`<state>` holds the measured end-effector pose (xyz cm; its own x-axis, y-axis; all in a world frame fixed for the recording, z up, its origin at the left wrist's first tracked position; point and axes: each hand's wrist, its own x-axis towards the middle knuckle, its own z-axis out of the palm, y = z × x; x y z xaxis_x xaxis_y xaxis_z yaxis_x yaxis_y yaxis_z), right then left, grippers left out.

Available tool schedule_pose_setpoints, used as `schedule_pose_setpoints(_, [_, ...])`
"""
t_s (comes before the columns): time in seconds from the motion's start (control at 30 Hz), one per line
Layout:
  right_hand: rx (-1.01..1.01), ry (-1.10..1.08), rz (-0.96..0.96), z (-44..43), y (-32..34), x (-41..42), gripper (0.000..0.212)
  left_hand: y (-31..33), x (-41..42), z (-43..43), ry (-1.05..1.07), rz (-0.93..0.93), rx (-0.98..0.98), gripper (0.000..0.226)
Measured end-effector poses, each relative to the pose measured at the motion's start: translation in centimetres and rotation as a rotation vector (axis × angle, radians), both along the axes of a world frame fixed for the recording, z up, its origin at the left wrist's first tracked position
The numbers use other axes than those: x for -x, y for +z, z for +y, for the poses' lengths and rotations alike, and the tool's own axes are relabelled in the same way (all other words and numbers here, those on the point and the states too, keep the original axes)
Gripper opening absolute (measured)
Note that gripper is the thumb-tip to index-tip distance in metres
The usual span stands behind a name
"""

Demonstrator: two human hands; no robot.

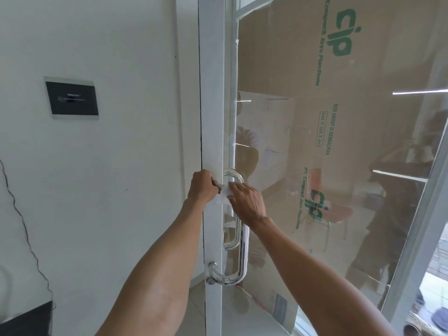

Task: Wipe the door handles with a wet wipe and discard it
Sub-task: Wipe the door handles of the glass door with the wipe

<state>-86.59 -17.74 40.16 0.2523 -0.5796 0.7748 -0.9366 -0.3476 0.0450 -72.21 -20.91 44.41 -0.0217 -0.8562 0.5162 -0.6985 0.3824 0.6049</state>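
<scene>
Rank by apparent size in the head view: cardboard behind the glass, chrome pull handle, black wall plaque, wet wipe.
1. cardboard
2. chrome pull handle and black wall plaque: unsure, handle longer, plaque broader
3. wet wipe

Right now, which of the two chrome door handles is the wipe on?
The nearer handle, ending lowest on the frame: the wipe sits at its top. The other handle is behind the glass.

White wipe (pixel 224 194), chrome handle (pixel 243 251).
</scene>
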Motion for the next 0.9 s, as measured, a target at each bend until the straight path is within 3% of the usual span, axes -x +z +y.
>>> schedule_pose_setpoints(0.27, [-0.072, -0.016, -0.075, -0.3, -1.2, 0.7, 0.035, -1.1, 0.3, 0.5, -0.069, -0.124, 0.107, 0.018])
schedule_pose_setpoints(0.5, [-0.181, -0.094, -0.18, 0.0, -2.1, 2.1, 0.043, -1.2, -0.3, 0.5, -0.089, -0.103, 0.079, 0.029])
schedule_pose_setpoints(0.63, [-0.123, -0.058, -0.069, -0.9, -0.2, 0.2, 0.024, -1.0, -0.1, 0.4, -0.095, -0.093, 0.086, 0.026])
schedule_pose_setpoints(0.73, [-0.144, -0.083, 0.054, -1.5, 0.5, -1.0, 0.025, -1.1, -0.1, 0.3, -0.085, -0.093, 0.09, 0.023])
schedule_pose_setpoints(0.8, [-0.116, -0.086, -0.006, -1.6, 0.0, -1.0, 0.021, -1.1, -0.2, 0.2, -0.092, -0.1, 0.092, 0.024])
schedule_pose_setpoints(0.9, [-0.073, -0.092, -0.244, -0.9, -1.6, -0.4, 0.024, -1.1, -0.4, 0.1, -0.105, -0.106, 0.095, 0.025])
